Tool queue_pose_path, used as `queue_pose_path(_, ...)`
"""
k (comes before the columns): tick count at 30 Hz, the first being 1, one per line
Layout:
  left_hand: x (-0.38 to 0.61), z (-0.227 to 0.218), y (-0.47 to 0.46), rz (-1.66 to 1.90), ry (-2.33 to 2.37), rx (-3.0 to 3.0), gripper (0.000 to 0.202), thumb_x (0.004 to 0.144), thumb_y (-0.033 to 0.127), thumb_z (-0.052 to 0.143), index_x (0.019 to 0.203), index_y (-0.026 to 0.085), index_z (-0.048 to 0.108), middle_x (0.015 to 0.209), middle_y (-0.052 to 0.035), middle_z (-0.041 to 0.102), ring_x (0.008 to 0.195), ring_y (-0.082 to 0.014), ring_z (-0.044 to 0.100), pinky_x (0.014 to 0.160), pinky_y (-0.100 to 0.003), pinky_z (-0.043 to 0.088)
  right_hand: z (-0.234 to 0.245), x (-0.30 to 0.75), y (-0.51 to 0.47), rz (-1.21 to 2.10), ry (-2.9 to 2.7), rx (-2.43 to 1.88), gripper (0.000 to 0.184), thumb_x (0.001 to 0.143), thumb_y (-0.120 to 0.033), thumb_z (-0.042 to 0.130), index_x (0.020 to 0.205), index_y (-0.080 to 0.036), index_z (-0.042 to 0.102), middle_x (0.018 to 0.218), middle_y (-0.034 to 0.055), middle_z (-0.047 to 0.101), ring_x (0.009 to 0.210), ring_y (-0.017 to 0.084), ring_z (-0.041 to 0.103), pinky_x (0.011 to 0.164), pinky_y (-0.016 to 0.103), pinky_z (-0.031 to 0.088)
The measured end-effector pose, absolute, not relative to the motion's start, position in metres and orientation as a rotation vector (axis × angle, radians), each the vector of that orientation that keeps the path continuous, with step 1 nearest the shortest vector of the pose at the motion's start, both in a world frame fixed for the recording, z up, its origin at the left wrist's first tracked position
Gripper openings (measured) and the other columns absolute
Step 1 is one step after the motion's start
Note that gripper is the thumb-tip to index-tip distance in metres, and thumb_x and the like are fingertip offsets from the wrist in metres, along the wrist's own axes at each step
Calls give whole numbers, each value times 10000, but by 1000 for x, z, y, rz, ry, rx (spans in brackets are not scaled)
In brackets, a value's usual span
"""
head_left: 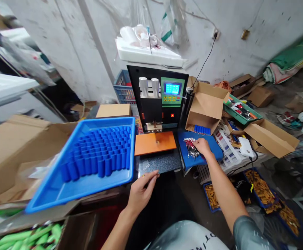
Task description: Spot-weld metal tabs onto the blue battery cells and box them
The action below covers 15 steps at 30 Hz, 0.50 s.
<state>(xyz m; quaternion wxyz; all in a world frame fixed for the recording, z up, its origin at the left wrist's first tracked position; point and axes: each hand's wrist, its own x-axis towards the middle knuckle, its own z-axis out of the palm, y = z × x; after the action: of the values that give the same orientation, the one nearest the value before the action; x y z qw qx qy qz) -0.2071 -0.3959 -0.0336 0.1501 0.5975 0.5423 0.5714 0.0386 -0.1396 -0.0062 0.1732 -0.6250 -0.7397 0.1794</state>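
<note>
Touching wire pile [192, 147] on blue mat [212, 146] with right hand [202, 147], holding left hand [141, 190] near desk [167, 166]; fingers bending, any grip unclear.

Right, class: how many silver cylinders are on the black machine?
2: the left cylinder and the right cylinder, side by side on the black machine, left of its lit screen. The machine's back is hidden.

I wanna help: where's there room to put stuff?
The orange board under the black machine looks mostly bare, like the speckled strip between it and the left hand. Crowded: the blue tray of tubes, small parts at the right hand.
</note>
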Motion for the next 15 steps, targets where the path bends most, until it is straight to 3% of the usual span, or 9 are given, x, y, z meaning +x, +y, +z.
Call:
queue_pose_path(9, -194, -60, -410, 1584, 1578, 1574, 227, 906, 266, 596, 1088, 184, 702, 918, -65, 753, 814, -193, 728, 774, -307, 599, -12, 33, -144, 520, -2019, -1764, 136, 784, -224, 571, 677, -182, 644, 700, 50, 680, 689, 175, 601, 608, 232, 364)
queue_pose_path(15, -190, -55, -407, 1531, 1572, 1502, 239, 905, 299, 596, 1078, 178, 708, 908, -74, 754, 809, -204, 729, 778, -333, 604, -14, 39, -138, 815, -1687, -1366, 219, 728, -385, 599, 645, -183, 586, 603, -5, 574, 594, 151, 507, 564, 246, 374)
